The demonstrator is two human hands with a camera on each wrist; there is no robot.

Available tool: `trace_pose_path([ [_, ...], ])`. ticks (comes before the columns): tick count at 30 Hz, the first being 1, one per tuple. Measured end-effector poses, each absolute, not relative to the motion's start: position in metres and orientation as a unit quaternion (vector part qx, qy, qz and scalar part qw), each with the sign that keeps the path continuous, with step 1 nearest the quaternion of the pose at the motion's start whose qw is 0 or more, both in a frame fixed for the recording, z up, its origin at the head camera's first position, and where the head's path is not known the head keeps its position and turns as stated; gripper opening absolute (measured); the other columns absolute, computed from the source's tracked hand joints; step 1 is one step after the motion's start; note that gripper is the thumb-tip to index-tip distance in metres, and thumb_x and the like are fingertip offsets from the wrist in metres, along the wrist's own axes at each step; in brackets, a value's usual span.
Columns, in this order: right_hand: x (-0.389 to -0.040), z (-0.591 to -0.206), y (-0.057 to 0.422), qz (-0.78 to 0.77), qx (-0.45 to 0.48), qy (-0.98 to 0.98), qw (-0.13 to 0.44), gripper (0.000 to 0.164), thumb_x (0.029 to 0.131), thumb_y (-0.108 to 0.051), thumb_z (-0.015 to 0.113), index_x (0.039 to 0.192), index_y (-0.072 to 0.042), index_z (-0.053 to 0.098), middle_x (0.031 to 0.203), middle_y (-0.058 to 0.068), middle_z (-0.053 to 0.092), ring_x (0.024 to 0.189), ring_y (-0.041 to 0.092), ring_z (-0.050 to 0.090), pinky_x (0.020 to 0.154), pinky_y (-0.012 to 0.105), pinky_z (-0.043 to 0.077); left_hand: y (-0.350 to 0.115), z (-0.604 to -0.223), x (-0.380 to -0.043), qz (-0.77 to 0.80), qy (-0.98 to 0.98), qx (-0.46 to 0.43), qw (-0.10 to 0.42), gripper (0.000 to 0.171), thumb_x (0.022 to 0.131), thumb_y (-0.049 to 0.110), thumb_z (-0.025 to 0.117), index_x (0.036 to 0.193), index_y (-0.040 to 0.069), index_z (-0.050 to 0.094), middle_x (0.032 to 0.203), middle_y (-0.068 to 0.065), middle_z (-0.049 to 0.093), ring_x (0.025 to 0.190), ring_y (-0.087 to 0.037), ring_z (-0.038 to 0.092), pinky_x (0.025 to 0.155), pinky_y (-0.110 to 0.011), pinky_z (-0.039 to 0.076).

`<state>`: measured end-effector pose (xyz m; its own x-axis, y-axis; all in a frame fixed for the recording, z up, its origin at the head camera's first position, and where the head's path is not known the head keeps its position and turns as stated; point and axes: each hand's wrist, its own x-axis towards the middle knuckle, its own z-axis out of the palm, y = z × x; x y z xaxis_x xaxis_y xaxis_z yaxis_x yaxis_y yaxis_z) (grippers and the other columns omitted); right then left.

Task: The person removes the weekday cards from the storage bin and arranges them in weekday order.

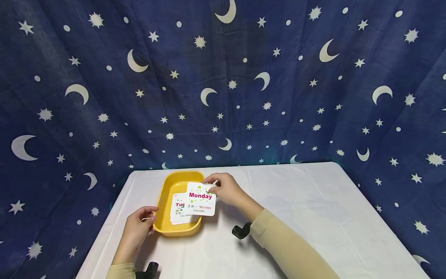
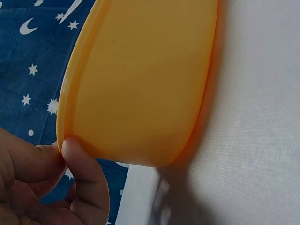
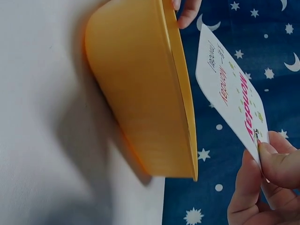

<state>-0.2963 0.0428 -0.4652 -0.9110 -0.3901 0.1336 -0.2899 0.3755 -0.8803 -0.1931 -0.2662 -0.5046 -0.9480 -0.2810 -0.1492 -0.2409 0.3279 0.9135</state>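
Observation:
A yellow plastic tray (image 1: pixel 163 201) stands on the table's left part. My left hand (image 1: pixel 136 228) pinches its near left rim between thumb and fingers, as the left wrist view also shows of the rim (image 2: pixel 62 108). My right hand (image 1: pixel 226 190) holds a white "Monday" flashcard (image 1: pixel 202 207) by its upper right corner, above the tray's right rim. In the right wrist view the same card (image 3: pixel 220 84) is tilted and apart from the tray wall. Inside the tray lies a small stack of flashcards (image 1: pixel 178 217), a "Tuesday" card on top, partly hidden behind the Monday card.
A white cloth covers the table (image 1: pixel 296 217), which extends to the right of the tray. Behind it hangs a dark blue curtain (image 1: pixel 240 100) with white moons and stars. Black wrist-worn devices (image 1: pixel 241 231) sit below each wrist.

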Motion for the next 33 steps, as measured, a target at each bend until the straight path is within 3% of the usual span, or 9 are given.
trace_pose_path([
  [21,-0.314,-0.474,0.095,-0.504,-0.18,0.844,0.041,0.036,0.092,0.008,0.071,0.115,-0.016,0.083,0.115,0.007,0.074,0.076,0.02,0.058,0.066,0.027,0.057,-0.266,-0.505,-0.196,-0.56,-0.812,0.165,0.021,0.03,0.101,-0.008,0.064,0.131,-0.008,0.066,0.1,-0.013,0.062,0.076,-0.019,0.062,0.06,-0.029,0.06],
  [28,-0.32,-0.482,0.104,-0.482,-0.189,0.855,0.03,0.036,0.09,0.008,0.073,0.114,-0.017,0.084,0.111,0.002,0.076,0.092,0.017,0.062,0.079,0.03,0.053,-0.266,-0.505,-0.195,-0.561,-0.81,0.17,0.019,0.03,0.101,-0.008,0.064,0.131,-0.008,0.067,0.099,-0.012,0.062,0.076,-0.019,0.062,0.06,-0.03,0.06],
  [33,-0.323,-0.486,0.106,-0.474,-0.185,0.86,0.037,0.036,0.089,0.008,0.074,0.112,-0.018,0.084,0.107,0.001,0.076,0.094,0.017,0.062,0.082,0.031,0.054,-0.267,-0.506,-0.195,-0.559,-0.812,0.168,0.017,0.03,0.101,-0.007,0.064,0.131,-0.007,0.067,0.099,-0.012,0.062,0.075,-0.019,0.062,0.059,-0.03,0.06],
])
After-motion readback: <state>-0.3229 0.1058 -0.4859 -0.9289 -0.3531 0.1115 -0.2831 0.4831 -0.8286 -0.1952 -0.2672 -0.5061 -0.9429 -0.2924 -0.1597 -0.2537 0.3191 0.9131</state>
